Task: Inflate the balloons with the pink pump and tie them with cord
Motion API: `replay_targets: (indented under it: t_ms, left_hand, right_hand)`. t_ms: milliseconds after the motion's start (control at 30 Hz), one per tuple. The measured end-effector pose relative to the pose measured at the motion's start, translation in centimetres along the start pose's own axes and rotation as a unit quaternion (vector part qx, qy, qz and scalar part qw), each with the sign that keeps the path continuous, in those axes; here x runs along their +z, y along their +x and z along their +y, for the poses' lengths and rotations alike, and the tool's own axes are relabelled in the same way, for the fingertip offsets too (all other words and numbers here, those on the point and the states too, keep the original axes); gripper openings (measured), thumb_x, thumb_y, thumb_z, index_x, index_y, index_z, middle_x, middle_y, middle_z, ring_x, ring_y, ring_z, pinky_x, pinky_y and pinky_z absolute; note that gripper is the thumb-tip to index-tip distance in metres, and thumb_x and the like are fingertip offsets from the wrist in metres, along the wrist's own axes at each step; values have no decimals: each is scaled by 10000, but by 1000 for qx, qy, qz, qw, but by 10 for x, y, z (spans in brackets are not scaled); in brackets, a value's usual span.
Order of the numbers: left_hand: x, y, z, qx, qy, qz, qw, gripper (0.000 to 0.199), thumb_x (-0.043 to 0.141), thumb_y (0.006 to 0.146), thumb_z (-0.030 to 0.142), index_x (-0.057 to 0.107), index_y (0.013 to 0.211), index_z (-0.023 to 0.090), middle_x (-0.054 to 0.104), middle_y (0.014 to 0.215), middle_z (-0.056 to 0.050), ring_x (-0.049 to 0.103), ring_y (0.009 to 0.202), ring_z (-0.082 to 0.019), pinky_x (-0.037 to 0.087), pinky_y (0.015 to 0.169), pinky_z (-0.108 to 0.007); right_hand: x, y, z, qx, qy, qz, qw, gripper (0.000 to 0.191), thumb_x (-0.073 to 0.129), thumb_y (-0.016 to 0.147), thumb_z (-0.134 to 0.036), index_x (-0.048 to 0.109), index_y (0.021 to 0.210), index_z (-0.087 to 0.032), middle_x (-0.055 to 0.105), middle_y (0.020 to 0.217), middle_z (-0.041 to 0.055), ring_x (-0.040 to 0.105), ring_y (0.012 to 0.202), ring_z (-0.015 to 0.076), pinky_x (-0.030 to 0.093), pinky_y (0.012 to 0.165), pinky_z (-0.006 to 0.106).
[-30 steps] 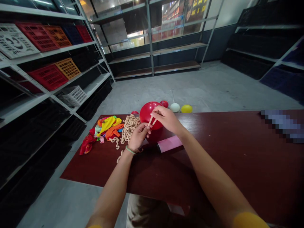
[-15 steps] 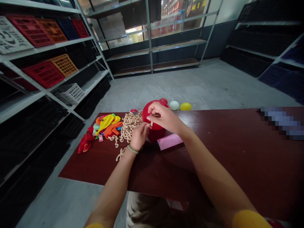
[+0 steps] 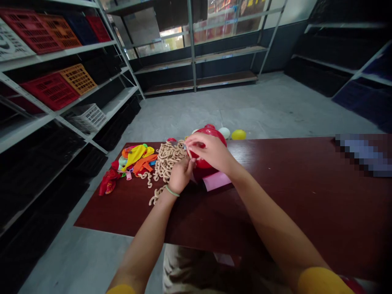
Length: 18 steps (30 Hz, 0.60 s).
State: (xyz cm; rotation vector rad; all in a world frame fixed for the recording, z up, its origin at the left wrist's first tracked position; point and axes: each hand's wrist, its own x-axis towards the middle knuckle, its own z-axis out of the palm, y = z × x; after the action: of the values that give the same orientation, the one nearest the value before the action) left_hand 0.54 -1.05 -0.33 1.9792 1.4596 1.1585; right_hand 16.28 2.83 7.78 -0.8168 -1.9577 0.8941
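A round red balloon (image 3: pixel 206 163) rests at the table's far edge, partly behind my hands. My left hand (image 3: pixel 181 174) is closed at the balloon's left side, thumb and fingers pinched on a small pale piece (image 3: pixel 190 153). Over the front of the balloon, my right hand (image 3: pixel 208 150) has its thumb and fingertips closed on the same small piece, just above the left hand. Below the right hand lies a pink cylinder (image 3: pixel 217 181), partly covered. A heap of beige curved pieces (image 3: pixel 167 159) sits left of my hands, beside a pile of uninflated coloured balloons (image 3: pixel 137 157).
The dark red table (image 3: pixel 269 196) spans the view. Beyond it, a pale balloon (image 3: pixel 224 132) and a yellow balloon (image 3: pixel 239 134) are on the floor. Shelves with crates (image 3: pixel 52 90) stand at the left. A blurred bluish object (image 3: pixel 364 153) lies at the far right.
The red balloon shows further right and covers more of the pink cylinder. My right fingertips have shifted slightly left. The whole view has tilted a little.
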Motion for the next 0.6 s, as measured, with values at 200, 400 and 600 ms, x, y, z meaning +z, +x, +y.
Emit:
replay_targets:
  t_ms: [200,400,600]
  left_hand:
    - [1,7,-6,-188,-274,60,941,502,455,919,629,529,699,184,409,503,50,365,408,-86,265,410,-218]
    - [-1,7,-6,-175,-290,61,939,505,493,899,639,537,698,178,422,505,48,371,413,-79,267,405,-210]
    - [0,4,-6,-138,-249,59,957,501,445,940,605,560,715,173,454,529,38,384,436,-79,294,434,-216]
  right_hand:
    - [-14,4,2,-80,-129,90,984,215,511,929,-204,669,1064,-258,688,1081,23,601,1028,193,477,904,358]
    - [-10,0,9,-120,-348,15,930,312,481,960,-220,681,1182,-308,605,1264,61,482,1164,273,398,1002,478]
    - [0,-4,12,-112,-403,-21,908,238,562,919,-285,716,1096,-323,554,1380,28,441,1232,308,373,1001,527]
